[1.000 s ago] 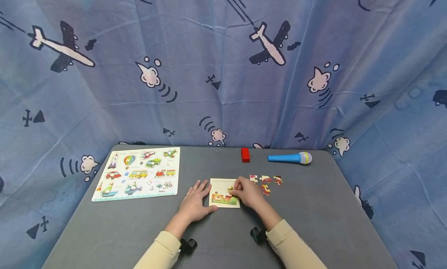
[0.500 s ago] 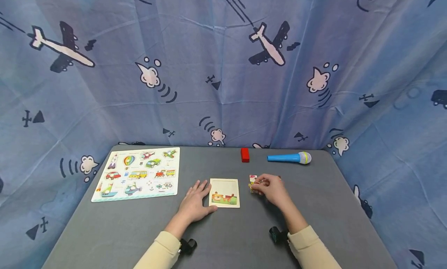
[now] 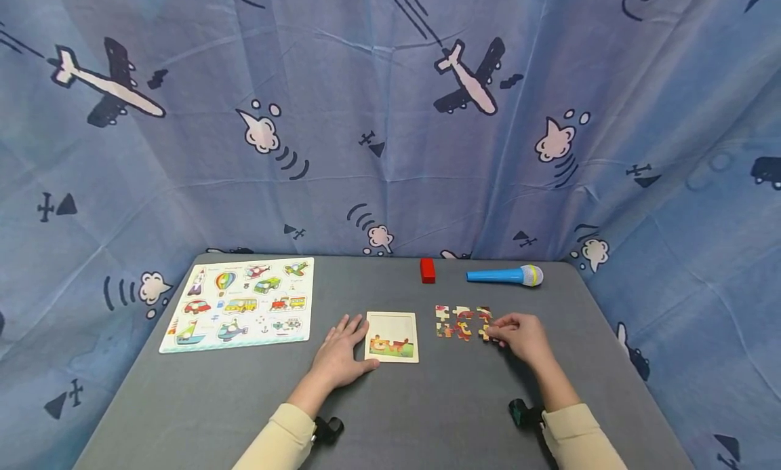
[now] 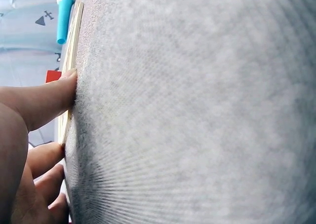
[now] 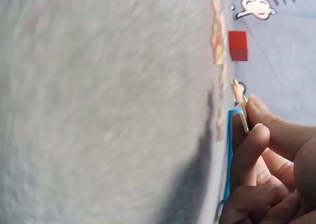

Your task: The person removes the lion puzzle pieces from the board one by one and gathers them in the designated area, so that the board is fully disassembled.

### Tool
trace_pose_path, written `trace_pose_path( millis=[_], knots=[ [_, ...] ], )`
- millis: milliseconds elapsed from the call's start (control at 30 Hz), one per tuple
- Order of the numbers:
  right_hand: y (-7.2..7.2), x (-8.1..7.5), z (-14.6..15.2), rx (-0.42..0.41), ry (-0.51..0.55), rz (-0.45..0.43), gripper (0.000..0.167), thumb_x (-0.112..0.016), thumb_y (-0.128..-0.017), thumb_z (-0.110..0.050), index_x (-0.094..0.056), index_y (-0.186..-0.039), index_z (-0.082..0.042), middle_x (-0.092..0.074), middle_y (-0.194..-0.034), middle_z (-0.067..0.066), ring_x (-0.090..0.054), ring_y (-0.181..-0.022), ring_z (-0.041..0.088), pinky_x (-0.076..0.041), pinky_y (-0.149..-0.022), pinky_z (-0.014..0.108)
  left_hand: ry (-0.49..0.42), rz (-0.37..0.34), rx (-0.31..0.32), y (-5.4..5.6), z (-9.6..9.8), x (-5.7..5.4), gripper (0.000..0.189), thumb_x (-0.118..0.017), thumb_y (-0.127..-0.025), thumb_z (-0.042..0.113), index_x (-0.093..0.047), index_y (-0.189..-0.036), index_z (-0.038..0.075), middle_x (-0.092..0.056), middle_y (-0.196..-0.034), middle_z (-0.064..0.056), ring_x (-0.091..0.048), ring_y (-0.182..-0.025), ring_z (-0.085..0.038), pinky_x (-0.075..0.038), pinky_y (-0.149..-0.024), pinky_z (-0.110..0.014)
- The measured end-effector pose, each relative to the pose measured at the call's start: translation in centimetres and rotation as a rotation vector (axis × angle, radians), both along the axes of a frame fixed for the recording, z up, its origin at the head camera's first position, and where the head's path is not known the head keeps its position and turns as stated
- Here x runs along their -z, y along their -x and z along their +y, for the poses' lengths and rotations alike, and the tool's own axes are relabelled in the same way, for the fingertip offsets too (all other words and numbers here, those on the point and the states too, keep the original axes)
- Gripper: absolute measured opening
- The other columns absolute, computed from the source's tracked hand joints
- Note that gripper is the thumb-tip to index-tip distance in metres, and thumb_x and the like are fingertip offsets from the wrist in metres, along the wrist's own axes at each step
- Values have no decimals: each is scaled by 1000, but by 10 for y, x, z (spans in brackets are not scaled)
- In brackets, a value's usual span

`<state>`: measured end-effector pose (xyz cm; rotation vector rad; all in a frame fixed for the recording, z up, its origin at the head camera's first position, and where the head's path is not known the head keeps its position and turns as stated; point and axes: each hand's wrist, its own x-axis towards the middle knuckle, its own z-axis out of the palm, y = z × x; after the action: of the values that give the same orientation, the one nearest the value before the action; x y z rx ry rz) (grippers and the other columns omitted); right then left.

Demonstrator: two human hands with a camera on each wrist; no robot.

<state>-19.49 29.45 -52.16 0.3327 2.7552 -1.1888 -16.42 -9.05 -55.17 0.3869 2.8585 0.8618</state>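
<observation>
In the head view, my left hand [image 3: 340,355] lies with fingers spread at the left side of a small square puzzle tray [image 3: 390,324]. Its thumb touches the tray's edge in the left wrist view. A strip of tiger-and-grass picture [image 3: 392,348] fills the lower part of the tray. To the right, my right hand [image 3: 525,336] pinches a small jigsaw piece [image 5: 239,99] between thumb and fingers. From the right wrist, that piece appears raised off the table. Several loose jigsaw pieces [image 3: 462,329] lie just left of this hand.
A large picture board of vehicles [image 3: 244,300] lies at the left of the grey table [image 3: 390,416]. Toward the back stand a red block [image 3: 428,270] and a blue toy microphone [image 3: 503,275]. A patterned blue curtain [image 3: 342,151] hangs behind.
My right hand has moved right, from over the tray across the loose pieces to their right side, still pinching a piece. The left hand has stayed beside the tray.
</observation>
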Motion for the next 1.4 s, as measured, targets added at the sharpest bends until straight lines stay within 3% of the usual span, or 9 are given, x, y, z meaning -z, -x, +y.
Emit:
trace_pose_path(
  millis=[133,367,533,700,900,1067,1400],
  knots=[
    [5,7,5,-1,-25,-19,29,-79,-88,-27,-72,-100,-1,-71,-75,0,-63,-64,13,-46,-58,29,-3,1,1,1,0,0,85,-80,-83,47,-46,-153,11,-34,-164,-9,-21,-155,-34,-22,-125,-54],
    [8,9,0,-31,-156,58,26,-80,-88,-28,-74,-99,-5,-68,-84,5,-58,-77,20,-42,-66,32,7,6,-2,1,0,1,85,-80,-83,47,-46,-153,12,-35,-164,-9,-22,-155,-34,-22,-125,-55],
    [9,4,-5,-1,-166,72,29,-78,-89,-29,-72,-104,-4,-65,-87,7,-55,-81,24,-40,-65,31,1,-1,-4,1,0,1,85,-79,-83,48,-46,-153,13,-33,-164,-7,-20,-155,-33,-21,-125,-54],
    [7,-7,-20,-5,-136,102,28,-76,-91,-28,-72,-105,-5,-67,-89,8,-58,-75,20,-45,-58,29,5,2,0,0,-1,1,85,-80,-83,47,-47,-153,12,-34,-164,-9,-22,-154,-35,-22,-124,-55],
    [0,-18,-56,-80,-46,170,24,-78,-90,-22,-73,-105,-4,-70,-91,8,-60,-72,16,-49,-56,28,5,-4,-8,1,0,1,85,-80,-83,48,-46,-153,13,-34,-164,-7,-21,-155,-33,-21,-125,-54],
    [-7,-18,-100,-171,13,177,22,-81,-86,-17,-75,-103,-6,-71,-89,3,-58,-72,15,-49,-58,24,4,2,-7,1,1,0,86,-80,-83,47,-46,-153,12,-35,-164,-9,-22,-155,-34,-22,-125,-54],
    [-10,-6,-180,-414,-22,127,22,-81,-86,-20,-76,-105,-11,-71,-92,-1,-59,-74,9,-52,-65,26,12,3,-7,1,0,1,85,-80,-83,48,-47,-152,11,-35,-163,-9,-23,-154,-34,-23,-124,-54]
  ],
)
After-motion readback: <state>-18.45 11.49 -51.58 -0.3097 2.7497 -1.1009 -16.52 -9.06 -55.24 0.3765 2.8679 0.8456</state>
